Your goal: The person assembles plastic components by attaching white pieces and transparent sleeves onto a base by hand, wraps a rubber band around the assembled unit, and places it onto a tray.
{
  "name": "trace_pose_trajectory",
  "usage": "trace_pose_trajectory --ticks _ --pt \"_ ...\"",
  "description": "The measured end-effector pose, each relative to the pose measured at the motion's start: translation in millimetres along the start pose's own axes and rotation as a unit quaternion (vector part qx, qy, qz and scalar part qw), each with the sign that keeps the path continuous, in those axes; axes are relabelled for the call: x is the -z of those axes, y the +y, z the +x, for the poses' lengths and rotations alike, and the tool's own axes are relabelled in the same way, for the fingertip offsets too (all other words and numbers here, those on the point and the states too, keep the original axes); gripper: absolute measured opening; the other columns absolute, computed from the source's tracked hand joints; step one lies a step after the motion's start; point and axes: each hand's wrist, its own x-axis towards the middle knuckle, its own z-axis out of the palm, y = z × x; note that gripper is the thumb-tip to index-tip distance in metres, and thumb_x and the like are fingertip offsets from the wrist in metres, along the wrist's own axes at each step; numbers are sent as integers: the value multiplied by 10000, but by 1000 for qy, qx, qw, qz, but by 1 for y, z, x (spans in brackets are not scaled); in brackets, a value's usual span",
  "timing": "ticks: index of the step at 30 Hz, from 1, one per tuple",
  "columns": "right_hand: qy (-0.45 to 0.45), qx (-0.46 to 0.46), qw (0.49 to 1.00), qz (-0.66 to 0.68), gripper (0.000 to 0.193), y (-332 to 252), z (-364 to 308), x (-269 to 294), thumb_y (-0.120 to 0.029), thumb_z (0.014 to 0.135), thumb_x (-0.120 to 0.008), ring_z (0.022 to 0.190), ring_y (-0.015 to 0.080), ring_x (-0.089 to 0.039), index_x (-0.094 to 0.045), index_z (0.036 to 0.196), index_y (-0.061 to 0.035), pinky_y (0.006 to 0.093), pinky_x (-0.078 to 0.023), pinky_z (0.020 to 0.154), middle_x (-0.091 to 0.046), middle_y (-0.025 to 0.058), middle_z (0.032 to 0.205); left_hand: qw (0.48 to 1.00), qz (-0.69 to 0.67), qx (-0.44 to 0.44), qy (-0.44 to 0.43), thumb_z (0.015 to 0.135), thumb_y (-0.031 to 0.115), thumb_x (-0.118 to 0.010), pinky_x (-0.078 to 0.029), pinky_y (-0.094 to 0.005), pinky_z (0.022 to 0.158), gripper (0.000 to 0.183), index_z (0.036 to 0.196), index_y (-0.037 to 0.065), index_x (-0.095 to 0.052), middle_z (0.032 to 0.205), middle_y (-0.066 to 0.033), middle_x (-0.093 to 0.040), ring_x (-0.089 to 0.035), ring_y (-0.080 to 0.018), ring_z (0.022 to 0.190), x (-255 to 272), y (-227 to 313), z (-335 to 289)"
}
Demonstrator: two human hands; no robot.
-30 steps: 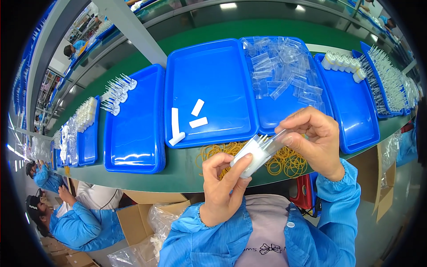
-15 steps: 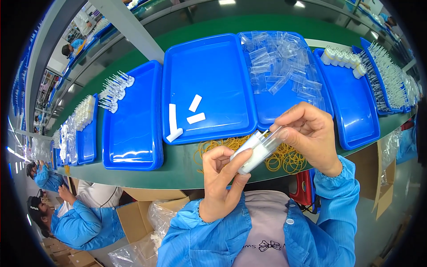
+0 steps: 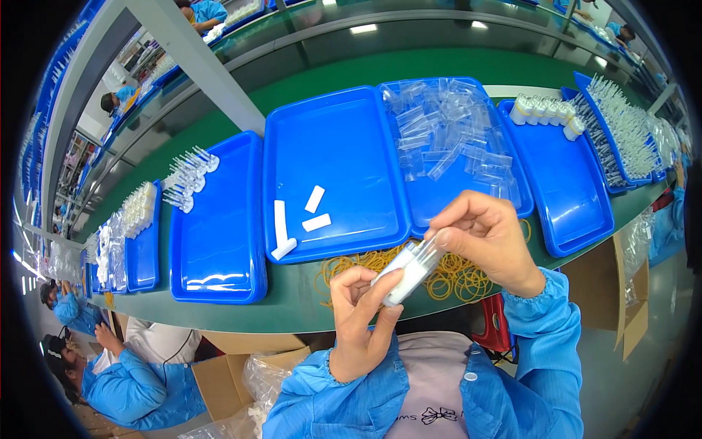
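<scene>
Between thumb and fingers my left hand point(image 3: 357, 322) holds a small white plastic cylindrical part point(image 3: 404, 284), tilted up to the right. My right hand point(image 3: 486, 241) pinches the upper end of a clear plastic sleeve point(image 3: 428, 256), which lies against the white part. Whether the sleeve goes around the white part or sits beside it I cannot tell. Both hands are close together above the table's near edge. Beyond them, a blue tray point(image 3: 333, 139) carries several white pieces point(image 3: 316, 222), and the tray to its right point(image 3: 439, 212) has many clear plastic sleeves point(image 3: 450, 124).
Yellow rubber bands point(image 3: 461, 278) lie loose on the green table point(image 3: 292, 296) under my hands. Left stands a stack of blue trays point(image 3: 219, 249) with white stemmed parts point(image 3: 191, 175). A right-hand tray point(image 3: 567, 197) bears white banded bundles point(image 3: 541, 111). An open cardboard box point(image 3: 227, 380) stands below, near a co-worker point(image 3: 124, 373).
My head view has tilted, so the trays appear lower. My hands stay together on the white part and sleeve, with only a slight shift; both keep their grip.
</scene>
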Motion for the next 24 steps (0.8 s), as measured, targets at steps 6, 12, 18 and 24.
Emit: trace_pose_trajectory --ticks 6,12,18,24 --pt "-12 151 963 -223 126 -9 -6 -6 -60 822 -685 813 133 -655 -651 912 20 265 -533 696 -680 86 874 998 60 10 9 828 39 -642 -457 -327 865 506 1295 -15 -456 1135 -131 -380 -503 -228 998 -1 -10 -2" --pt "-29 32 995 -88 109 -11 3 6 -75 798 -705 820 121 -638 -676 872 0 255 -509 725 -678 73 858 958 -275 85 -1 805 197 -711 -430 -361 948 844 1436 -2 -186 1268 -153 -384 -506 -238 1089 -5 -10 5" --pt "-134 99 935 -314 238 -26 1 7 -99 715 -738 928 229 -611 -687 940 -37 343 -477 783 -655 112 894 672 -607 374 -202 922 377 -537 -455 -349 940 703 1428 1 -225 1252 -139 -483 -545 -227 1092 -2 -22 16" --pt "-123 161 848 -490 1021 -32 -17 -13 -277 529 -843 1226 350 -416 -336 1386 -49 494 -313 1008 -420 155 1333 639 -660 364 -151 906 289 -590 -451 -346 965 622 1368 -14 -304 1267 -129 -484 -544 -226 1119 -12 -18 16"
